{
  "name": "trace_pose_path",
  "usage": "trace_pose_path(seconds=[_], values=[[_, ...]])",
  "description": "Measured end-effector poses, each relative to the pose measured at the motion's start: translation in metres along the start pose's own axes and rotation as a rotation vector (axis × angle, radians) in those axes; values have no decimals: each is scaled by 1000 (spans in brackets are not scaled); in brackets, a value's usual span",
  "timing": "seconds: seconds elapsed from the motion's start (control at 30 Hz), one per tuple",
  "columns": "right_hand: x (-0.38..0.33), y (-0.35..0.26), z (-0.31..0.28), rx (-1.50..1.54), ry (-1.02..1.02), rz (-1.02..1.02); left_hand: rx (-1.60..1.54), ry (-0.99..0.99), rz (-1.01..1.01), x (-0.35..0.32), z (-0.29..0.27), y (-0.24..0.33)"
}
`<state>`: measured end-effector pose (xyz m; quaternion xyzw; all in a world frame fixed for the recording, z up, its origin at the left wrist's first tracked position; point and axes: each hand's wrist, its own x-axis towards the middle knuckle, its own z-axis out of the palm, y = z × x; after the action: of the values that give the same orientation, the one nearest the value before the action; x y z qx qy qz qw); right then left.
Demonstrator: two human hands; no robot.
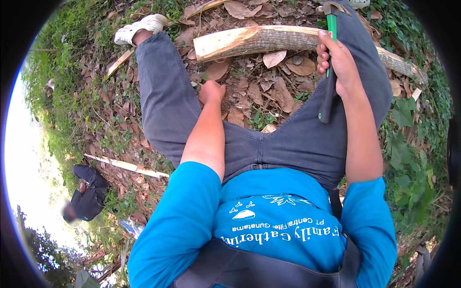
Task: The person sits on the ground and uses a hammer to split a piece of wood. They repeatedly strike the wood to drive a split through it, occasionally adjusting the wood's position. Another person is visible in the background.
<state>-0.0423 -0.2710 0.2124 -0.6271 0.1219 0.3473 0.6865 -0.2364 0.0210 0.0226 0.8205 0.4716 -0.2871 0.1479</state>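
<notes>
My right hand [338, 62] is wrapped round the handle of a hammer [328, 96], green near the top and black at the grip. The hammer stands upright in view over my right thigh, its metal head at the far end. My left hand [212, 92] is curled closed by my left inner knee, above the leaf litter; its fingers are mostly hidden, and I cannot make out anything in them. Beyond both hands lies a split log [261, 41], pale wood on one face and grey bark on the other. It runs crosswise between my legs, and my right leg covers part of it.
Dry leaves [281, 93] and green plants [406, 139] cover the ground. A long pale wood strip [127, 165] lies to the left, and a shorter piece [120, 63] lies near my left shoe [144, 28]. A person in dark clothes [91, 189] sits farther left.
</notes>
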Motion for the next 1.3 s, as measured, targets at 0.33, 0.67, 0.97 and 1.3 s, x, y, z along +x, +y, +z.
trace_pose_path(seconds=[0.33,0.67,0.97,1.3], values=[[-3,-4,9,-124,-30,-4,-20,-42,12,4,-1,-2],[-2,-1,10,-158,3,4,-555,455,418,39,-55,19],[1,-1,13,-166,-12,48,-593,308,552,140,-95,30],[3,-17,16,-136,-2,103,-763,305,501,48,-92,33]])
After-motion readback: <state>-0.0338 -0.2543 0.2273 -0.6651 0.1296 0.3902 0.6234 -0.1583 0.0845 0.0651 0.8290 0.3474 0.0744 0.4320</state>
